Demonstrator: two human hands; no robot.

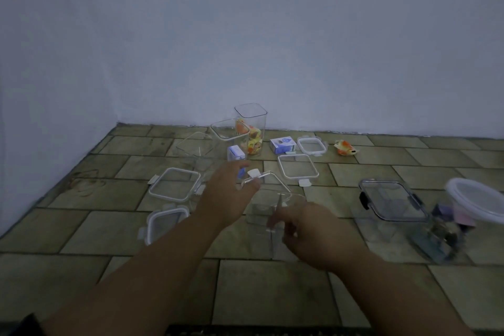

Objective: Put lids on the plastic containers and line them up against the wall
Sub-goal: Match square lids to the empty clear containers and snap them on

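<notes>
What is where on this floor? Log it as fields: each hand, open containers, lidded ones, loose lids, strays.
left hand: pinches a clear lid over the clear container
right hand: seems to grip that container's near corner
open: tall container with colourful packets, near the wall; second container; third container
lidded: dark-clipped container; round tub
loose lids: square lid; small lid
strays: blue-white box; orange packet

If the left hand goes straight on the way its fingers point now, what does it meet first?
Probably the small blue-and-white box just beyond the left hand, which holds a lid; depth is unclear.
</notes>
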